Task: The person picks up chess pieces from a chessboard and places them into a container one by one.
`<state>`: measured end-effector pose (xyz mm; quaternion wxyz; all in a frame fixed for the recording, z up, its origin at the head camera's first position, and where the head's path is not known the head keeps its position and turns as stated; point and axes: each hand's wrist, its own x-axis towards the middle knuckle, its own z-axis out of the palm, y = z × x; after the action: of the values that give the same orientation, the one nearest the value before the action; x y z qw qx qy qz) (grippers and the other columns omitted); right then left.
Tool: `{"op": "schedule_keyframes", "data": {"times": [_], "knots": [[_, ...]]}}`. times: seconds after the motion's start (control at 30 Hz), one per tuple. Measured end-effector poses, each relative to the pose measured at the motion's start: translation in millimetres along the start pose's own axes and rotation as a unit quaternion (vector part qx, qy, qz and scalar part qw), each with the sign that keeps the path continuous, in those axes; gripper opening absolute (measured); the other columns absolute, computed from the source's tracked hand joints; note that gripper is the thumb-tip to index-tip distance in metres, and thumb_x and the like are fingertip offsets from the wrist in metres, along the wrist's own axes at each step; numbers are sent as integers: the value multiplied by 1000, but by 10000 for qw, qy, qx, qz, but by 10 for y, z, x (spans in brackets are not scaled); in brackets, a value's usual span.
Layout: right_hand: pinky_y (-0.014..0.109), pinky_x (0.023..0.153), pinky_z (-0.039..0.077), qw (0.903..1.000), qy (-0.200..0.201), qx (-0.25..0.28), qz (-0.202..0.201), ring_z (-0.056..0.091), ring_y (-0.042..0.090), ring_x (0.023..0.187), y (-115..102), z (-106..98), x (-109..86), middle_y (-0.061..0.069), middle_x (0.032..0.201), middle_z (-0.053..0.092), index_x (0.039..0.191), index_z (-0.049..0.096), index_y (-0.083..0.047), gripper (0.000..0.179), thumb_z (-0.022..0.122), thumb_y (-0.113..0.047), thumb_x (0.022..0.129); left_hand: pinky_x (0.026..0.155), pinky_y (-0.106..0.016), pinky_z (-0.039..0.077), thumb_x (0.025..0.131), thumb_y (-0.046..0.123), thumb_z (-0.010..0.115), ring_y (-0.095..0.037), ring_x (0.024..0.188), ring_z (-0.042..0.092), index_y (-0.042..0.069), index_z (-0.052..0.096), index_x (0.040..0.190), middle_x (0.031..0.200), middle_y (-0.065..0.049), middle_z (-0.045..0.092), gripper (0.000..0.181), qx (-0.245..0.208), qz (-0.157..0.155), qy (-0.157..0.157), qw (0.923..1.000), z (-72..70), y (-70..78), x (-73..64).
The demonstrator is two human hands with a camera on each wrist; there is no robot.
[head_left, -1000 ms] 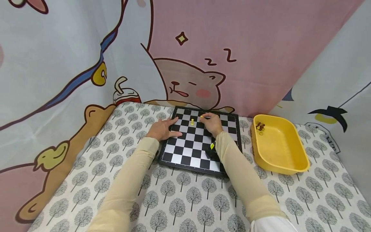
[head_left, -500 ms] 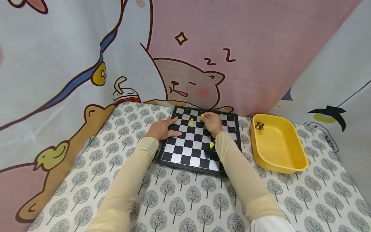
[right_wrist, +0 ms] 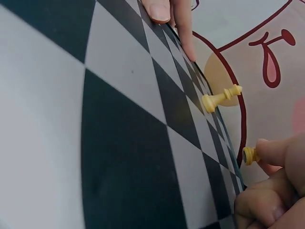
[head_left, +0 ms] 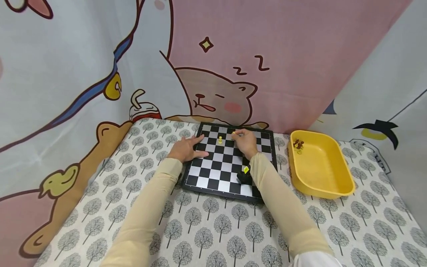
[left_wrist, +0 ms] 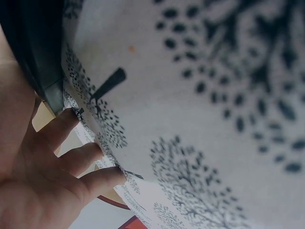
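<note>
My left hand (head_left: 185, 149) rests along the left edge of the black-and-white chessboard (head_left: 213, 173), thumb and fingers spread. In the left wrist view, its fingers (left_wrist: 83, 155) lie near the tree-print cloth. My right hand (head_left: 246, 142) is over the far part of the board. Between thumb and fingers it pinches a pale yellow chess piece (right_wrist: 249, 155), its round base showing and the rest hidden by the fingers. Another yellow chess piece (right_wrist: 220, 98), slim with a small knobbed top, stands upright on the board, left of the right hand.
A yellow tub (head_left: 321, 165) stands right of the board, with several small dark and yellow pieces (head_left: 298, 145) in its far left corner. A printed curtain (head_left: 213, 92) hangs behind the table. A black wrist camera (head_left: 245, 176) sits under my right wrist, above the board.
My right hand has shifted slightly to the right, still pinching the chess piece. The left hand and the standing chess piece stay in place on the board.
</note>
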<state>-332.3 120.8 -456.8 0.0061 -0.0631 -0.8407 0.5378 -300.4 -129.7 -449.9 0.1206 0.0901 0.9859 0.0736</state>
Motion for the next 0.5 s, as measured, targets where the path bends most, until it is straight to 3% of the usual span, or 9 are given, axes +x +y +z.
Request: {"op": "schedule_keyframes", "data": {"times": [0.17,0.33,0.5], "knots": [[25,68,43,9997,134,-170,-144,55,19,89,-26,-84,-29,11,125,70,114,74,-7,25,69,-25,97,102,-55,54,86,83,48,-48,153,25,45,14,162,169,-4,27,92,-5,33,65,10000,1,-10,-3],[26,65,45,9978,355,-400,-394,58,18,82,-83,-182,-66,13,110,73,110,76,-6,24,68,-25,97,104,-55,53,86,83,48,-47,154,24,44,15,162,169,-4,26,92,-28,39,64,10000,8,-9,-11],[25,62,45,9961,345,-591,-564,59,14,77,-131,-312,-92,16,107,76,111,76,-7,24,67,-25,97,99,-54,56,86,82,49,-47,153,25,43,16,163,169,-5,27,92,-52,66,114,9999,14,-10,-10]]}}
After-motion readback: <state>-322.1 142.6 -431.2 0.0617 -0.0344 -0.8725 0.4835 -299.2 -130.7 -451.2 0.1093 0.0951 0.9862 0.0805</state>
